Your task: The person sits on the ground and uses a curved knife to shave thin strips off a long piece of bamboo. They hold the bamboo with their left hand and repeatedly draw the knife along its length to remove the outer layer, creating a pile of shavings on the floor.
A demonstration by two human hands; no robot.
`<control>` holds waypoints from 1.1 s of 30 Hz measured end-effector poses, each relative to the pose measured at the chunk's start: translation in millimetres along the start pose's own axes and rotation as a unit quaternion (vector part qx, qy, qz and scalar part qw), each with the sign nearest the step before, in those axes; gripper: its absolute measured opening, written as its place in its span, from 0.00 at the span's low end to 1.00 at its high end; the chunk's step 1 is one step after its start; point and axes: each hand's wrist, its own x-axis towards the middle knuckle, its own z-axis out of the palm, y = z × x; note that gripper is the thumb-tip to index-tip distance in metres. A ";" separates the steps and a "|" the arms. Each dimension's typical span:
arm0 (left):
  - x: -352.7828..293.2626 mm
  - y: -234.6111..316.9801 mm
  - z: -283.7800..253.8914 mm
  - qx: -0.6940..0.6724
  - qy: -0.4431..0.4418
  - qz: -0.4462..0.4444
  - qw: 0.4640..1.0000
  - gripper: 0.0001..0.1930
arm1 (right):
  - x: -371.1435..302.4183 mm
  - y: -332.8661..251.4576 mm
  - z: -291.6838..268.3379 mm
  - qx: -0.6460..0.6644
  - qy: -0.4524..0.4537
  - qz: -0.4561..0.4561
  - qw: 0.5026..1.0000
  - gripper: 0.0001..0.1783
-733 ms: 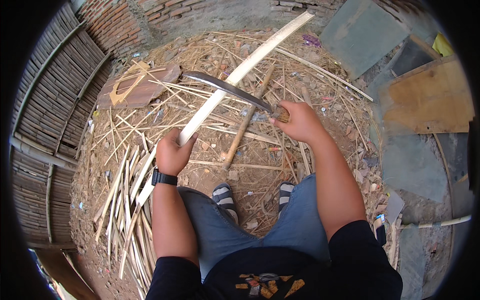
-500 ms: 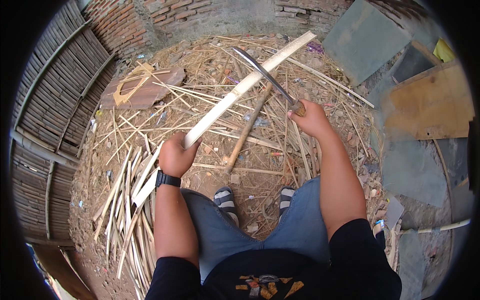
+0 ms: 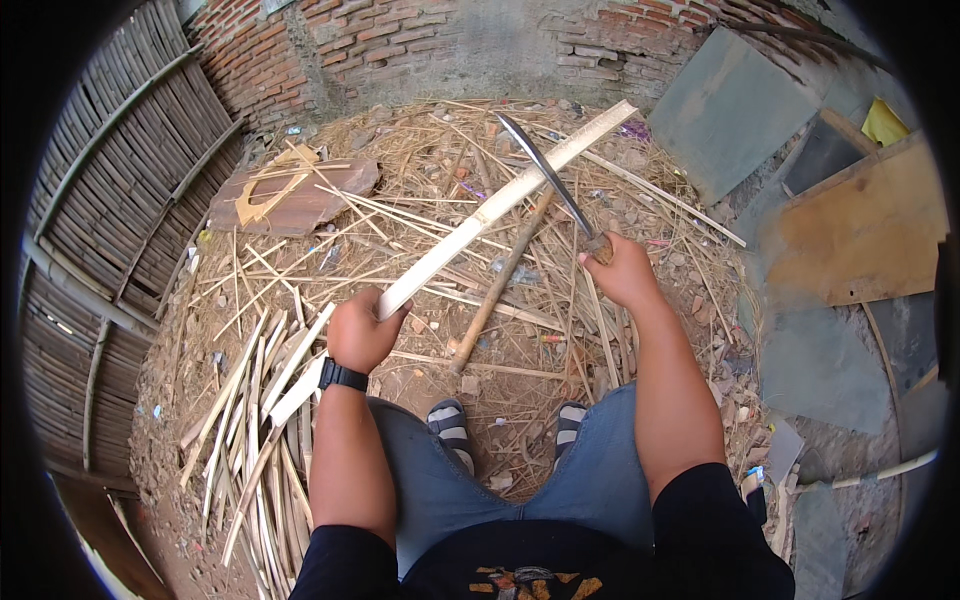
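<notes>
Operator apparel: black short-sleeved shirt (image 3: 600,555), blue jeans (image 3: 600,470).
Shirt front: orange-and-grey print (image 3: 540,582). Left wrist: black banded watch (image 3: 343,376). Feet: dark footwear (image 3: 452,432) with pale transverse bands.

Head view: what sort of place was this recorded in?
Probably a small outdoor yard used as a rough work area: a weathered brick wall and a bamboo-slat wall border bare earthen ground, where a pile of split strips, apparently bamboo, lies.
</notes>
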 end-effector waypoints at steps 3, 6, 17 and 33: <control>-0.3 0.8 0.7 -0.029 0.008 0.002 1.000 0.20 | -15.6 -21.9 3.6 -0.007 -0.021 -0.014 1.000 0.30; -1.4 -0.5 4.2 -0.061 0.010 0.000 0.998 0.20 | -25.8 -51.5 0.9 -0.047 -0.116 -0.060 0.990 0.30; -1.8 5.2 -2.4 -0.010 -0.003 0.023 1.000 0.19 | -1.6 5.8 -5.1 0.034 0.025 0.012 0.999 0.25; -1.1 5.6 -2.5 0.021 -0.026 0.021 0.999 0.20 | 10.2 26.7 1.8 0.053 0.000 0.037 0.998 0.27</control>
